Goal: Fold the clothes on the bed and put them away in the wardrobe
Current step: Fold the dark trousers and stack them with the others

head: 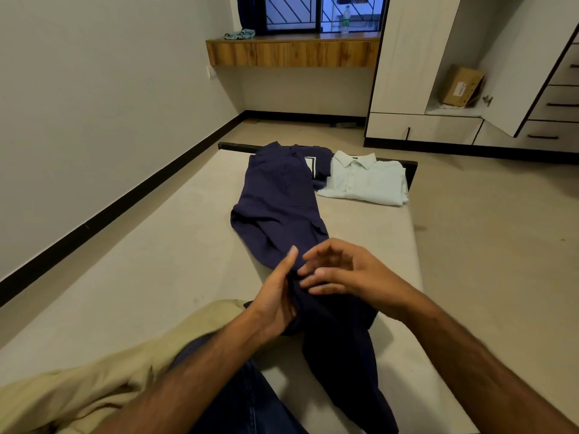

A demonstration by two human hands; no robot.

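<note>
- Head view: the left hand [275,303] has straight, close-set fingers pointing away, its edge pressed on a navy garment [279,202] at a bunched fold.
- Right hand [341,270] hovers just above the same fold, fingers loosely spread and a little bent, tips pointing left toward the left hand; whether they touch the cloth cannot be told.
- Both bare forearms reach in from the lower edge, converging over the garment.
- Navy garment lies lengthwise along the mattress [156,245], its near end trailing toward the person.
- Folded pale shirt [366,180] sits at the bed's far end, beside a folded dark item [319,164].
- Beige cloth [78,380] lies at lower left.
- Wardrobe [438,57] stands open at right, a cardboard box [460,86] on its shelf.
</note>
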